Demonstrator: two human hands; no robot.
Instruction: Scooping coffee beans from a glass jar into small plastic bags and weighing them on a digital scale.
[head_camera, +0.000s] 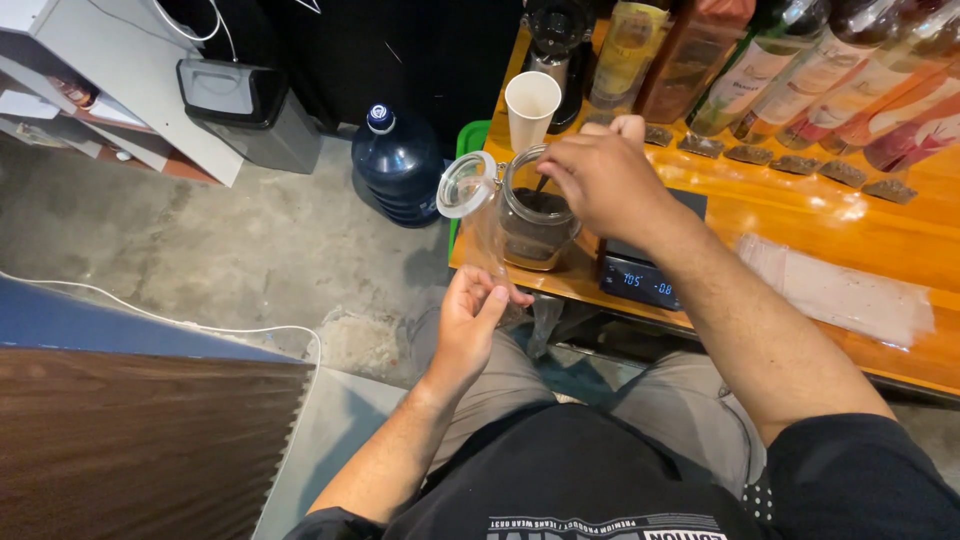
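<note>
We judge that we are mid-scoop: our right hand (605, 180) hovers over the mouth of the glass jar (535, 215), fingers pinched narrow on a thin dark spoon handle (541, 185) dipping into the dark grounds just below it. Our left hand (470, 315), nearer our lap and below the jar, is curled around a clear plastic bag (490, 250), so the next move likely calls for lifting the spoon level across to it, with the forearm reaching out over the tabletop (800, 230).
</note>
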